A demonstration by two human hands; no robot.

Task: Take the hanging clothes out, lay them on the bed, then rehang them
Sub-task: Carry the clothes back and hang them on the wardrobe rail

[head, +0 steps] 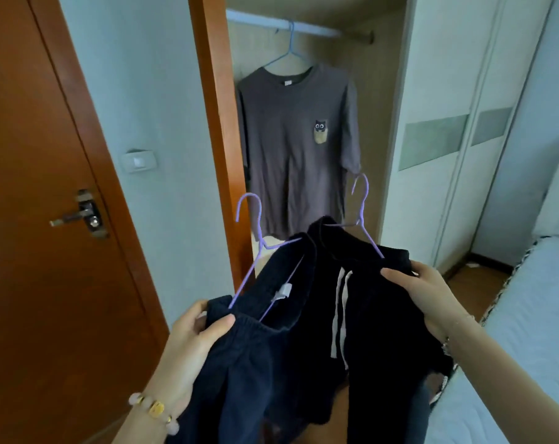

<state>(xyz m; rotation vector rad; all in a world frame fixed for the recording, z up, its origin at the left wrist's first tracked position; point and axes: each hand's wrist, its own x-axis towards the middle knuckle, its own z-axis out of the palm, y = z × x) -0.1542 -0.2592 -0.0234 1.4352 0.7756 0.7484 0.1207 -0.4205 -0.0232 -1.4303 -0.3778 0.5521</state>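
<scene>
My left hand [194,334] grips the waistband of a dark navy garment [259,357] that hangs on a purple hanger [255,238]. My right hand [422,293] grips the waistband of black drawstring trousers [377,331] on a second purple hanger [363,219]. Both garments are held up in front of the open wardrobe. Inside it, a grey T-shirt [297,149] with a small cat print hangs from a blue hanger [287,49] on the rail [323,29].
A brown door [41,219] with a metal handle stands at the left. A light switch [139,161] is on the wall beside it. White sliding wardrobe doors [457,139] are to the right. The bed [521,331] lies at the lower right.
</scene>
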